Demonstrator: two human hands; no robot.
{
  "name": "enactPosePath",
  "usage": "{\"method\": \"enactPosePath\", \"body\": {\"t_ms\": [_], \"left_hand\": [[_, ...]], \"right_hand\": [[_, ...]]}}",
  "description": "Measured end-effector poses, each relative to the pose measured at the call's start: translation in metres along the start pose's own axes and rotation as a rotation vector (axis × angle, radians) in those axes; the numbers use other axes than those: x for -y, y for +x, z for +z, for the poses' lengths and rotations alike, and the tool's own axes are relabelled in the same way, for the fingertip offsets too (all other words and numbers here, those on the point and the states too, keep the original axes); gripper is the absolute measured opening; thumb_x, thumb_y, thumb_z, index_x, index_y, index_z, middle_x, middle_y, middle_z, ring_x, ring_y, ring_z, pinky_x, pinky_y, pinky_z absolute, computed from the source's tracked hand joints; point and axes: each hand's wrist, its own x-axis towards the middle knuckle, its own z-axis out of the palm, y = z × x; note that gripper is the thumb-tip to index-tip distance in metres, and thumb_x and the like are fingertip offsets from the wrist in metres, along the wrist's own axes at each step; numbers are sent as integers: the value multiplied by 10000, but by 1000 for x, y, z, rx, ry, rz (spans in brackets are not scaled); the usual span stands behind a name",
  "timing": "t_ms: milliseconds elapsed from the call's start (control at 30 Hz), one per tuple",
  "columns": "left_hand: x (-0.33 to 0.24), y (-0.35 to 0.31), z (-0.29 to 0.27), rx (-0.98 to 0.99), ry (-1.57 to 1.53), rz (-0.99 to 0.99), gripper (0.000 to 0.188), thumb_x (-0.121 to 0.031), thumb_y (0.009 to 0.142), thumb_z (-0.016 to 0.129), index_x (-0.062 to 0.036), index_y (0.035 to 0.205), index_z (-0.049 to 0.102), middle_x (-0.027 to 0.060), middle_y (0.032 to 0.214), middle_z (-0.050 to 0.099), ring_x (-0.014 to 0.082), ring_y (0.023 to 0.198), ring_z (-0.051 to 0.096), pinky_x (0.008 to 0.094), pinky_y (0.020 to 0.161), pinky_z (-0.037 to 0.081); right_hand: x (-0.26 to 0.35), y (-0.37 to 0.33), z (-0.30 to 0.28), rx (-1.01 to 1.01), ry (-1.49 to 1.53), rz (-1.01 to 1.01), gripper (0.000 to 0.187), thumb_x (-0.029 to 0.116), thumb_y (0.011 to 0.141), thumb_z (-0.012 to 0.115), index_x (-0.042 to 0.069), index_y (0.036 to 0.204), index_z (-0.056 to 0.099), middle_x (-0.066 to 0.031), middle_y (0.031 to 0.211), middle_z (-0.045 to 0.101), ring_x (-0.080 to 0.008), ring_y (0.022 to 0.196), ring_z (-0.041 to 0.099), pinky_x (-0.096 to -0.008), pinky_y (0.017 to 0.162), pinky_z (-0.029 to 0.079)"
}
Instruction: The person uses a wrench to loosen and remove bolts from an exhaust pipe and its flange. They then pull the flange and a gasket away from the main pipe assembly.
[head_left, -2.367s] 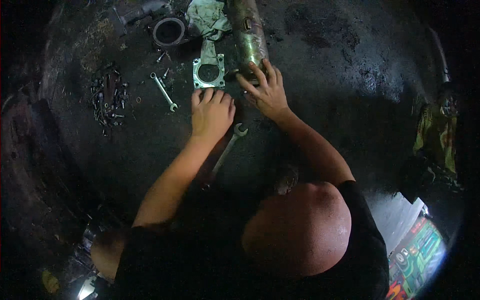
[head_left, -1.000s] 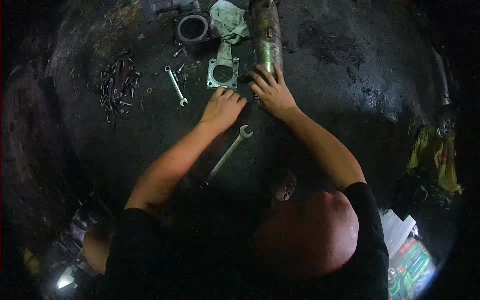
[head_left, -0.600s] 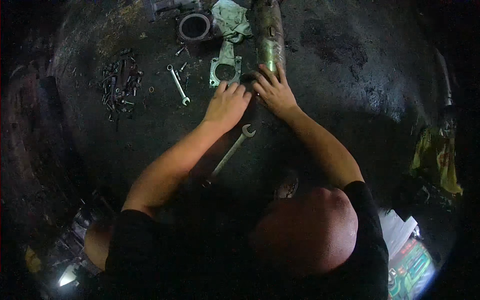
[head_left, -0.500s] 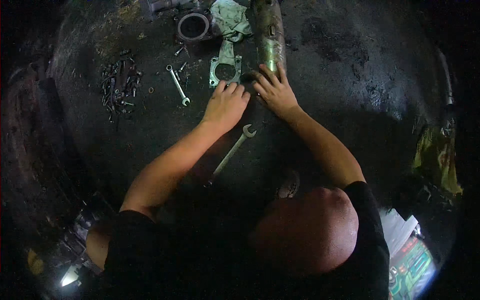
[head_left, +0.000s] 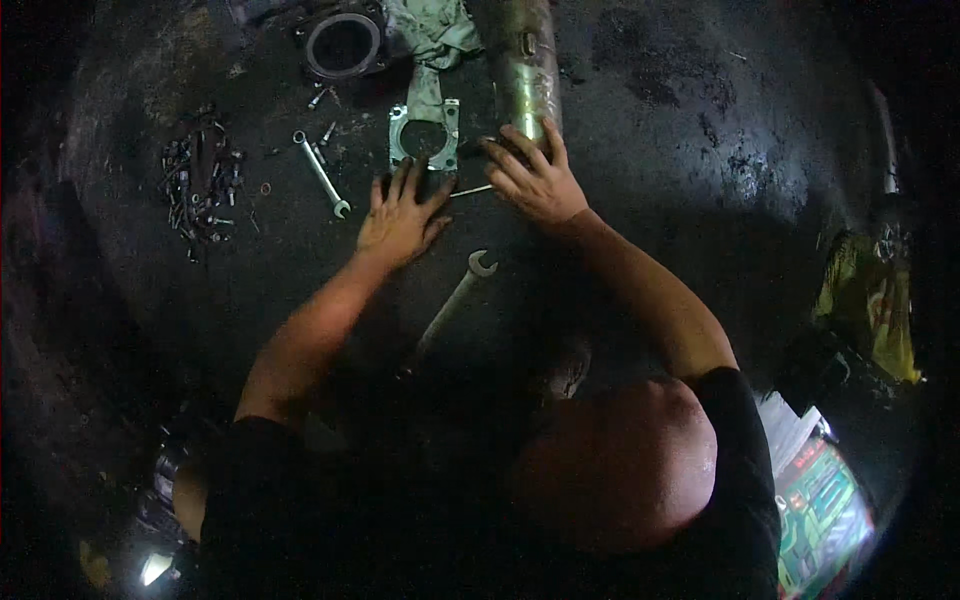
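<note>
My left hand is open, its fingers spread on the dark surface just below a pale metal flange plate with a big round hole. At the near end of a long metal cylinder is my right hand, its fingers bent over that end. A thin light rod runs between both hands; its right end disappears at my right hand, and I cannot tell whether that hand grips it. Nearer to me lies a large open-end wrench.
A smaller combination wrench lies left of my left hand, with a pile of bolts farther left. Beyond the plate are a crumpled rag and a round ring-faced part. A yellowish bag sits far right.
My left hand has moved left, away from my right hand, and its fingers have spread. The thin rod between them now shows. The whole view has shifted slightly.
</note>
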Motion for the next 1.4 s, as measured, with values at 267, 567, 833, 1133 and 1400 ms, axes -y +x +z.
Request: {"method": "enactPosePath", "body": {"t_ms": [267, 567, 833, 1133, 1400], "left_hand": [[3, 14, -8, 32, -18, 132, 333, -211, 852, 521, -203, 1180, 578, 127, 1283, 437, 294, 1229, 376, 519, 1018, 271], [-29, -2, -49, -170, 14, 249, 268, -122, 837, 463, -128, 1067, 600, 28, 988, 571, 198, 1038, 509, 431, 957, 344], [-61, 10, -72, -370, -71, 264, 194, -177, 786, 618, -106, 967, 607, 30, 895, 584, 194, 928, 543, 401, 879, 362], [-40, 8, -60, -227, 91, 170, 204, -183, 825, 544, -93, 997, 605, 49, 931, 586, 204, 957, 549, 389, 889, 378], [-4, -13, -10, -191, 67, 49, 482, -386, 876, 511, -145, 1288, 441, 131, 1293, 421, 303, 1222, 378, 529, 996, 296]], "right_hand": [[-1, -3, -4, 13, 22, 5, 356, 289, 793, 613, 173, 1113, 509, -23, 1341, 411, -245, 1322, 282, -609, 1083, 164], [1, -3, -14, 49, 44, 21, 497, 299, 724, 675, 160, 1157, 474, -22, 1345, 393, -252, 1332, 257, -591, 1093, 147], [2, -3, -5, -35, 0, 40, 362, 254, 778, 600, 155, 1111, 500, -32, 1296, 441, -249, 1314, 297, -587, 1091, 160], [4, 0, 0, -66, 43, 46, 338, 280, 771, 617, 150, 1071, 528, 1, 1322, 422, -222, 1312, 302, -562, 1098, 174], [1, -5, 2, -54, 68, 24, 357, 277, 761, 637, 158, 1071, 508, -39, 1290, 450, -248, 1306, 314, -587, 1092, 167]]}}
